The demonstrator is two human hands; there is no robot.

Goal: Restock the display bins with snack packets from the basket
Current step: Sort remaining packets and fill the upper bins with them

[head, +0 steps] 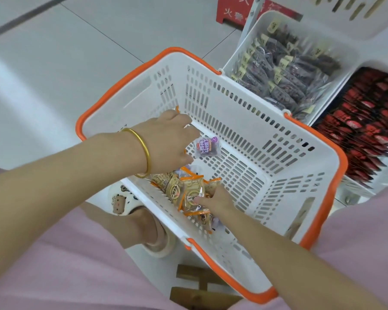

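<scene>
Left hand [168, 142] inside the basket [267, 139], its fingers [188, 127] pinching a purple packet [207, 147] by one edge. Right hand [217, 201] sits lower, fingers closed on a bunch of orange-edged packets [189, 193]; more lie beneath them. Past the far rim, beyond the left fingers, is a bin of dark packets [285, 70], and beside it a bin of red packets [363, 130]. Risks as we judge them: the edge pinch slips during the lift; the crowded right grip sheds packets onto the floor; the purple one lands in the wrong bin.
</scene>
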